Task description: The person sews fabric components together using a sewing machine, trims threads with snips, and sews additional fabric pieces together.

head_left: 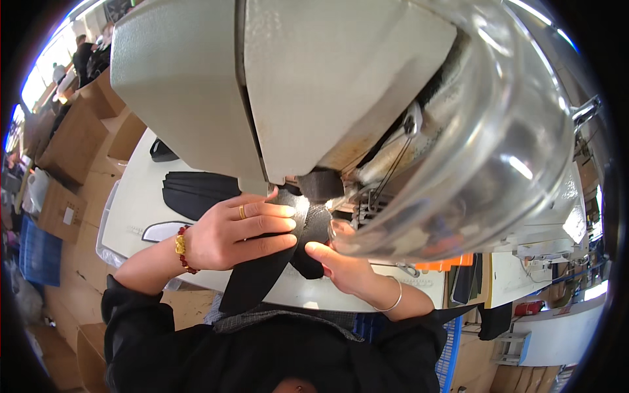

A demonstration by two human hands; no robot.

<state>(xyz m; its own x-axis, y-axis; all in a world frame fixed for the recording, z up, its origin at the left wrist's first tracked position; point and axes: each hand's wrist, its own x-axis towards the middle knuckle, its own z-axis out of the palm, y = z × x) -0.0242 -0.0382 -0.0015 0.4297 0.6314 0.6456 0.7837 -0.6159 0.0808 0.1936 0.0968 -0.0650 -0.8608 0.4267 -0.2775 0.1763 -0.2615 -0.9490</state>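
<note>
Sewing machine (334, 85) overhangs black fabric (255, 280) and white table (139, 196), near cardboard boxes (71, 141).

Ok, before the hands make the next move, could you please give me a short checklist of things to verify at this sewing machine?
1. Left hand flat on the black cloth: ok.
2. Right hand at the cloth's edge: ok, the thumb is there; its grip, cannot tell.
3. Fingers away from the needle: cannot tell, the needle is hidden by the sewing machine.
4. Sleeves away from the machine: ok, both end below it.
5. Red bead bracelet away from the machine: ok, it sits back at the left wrist.
6. Light on the work: ok, a bright spot falls on the cloth.
</note>
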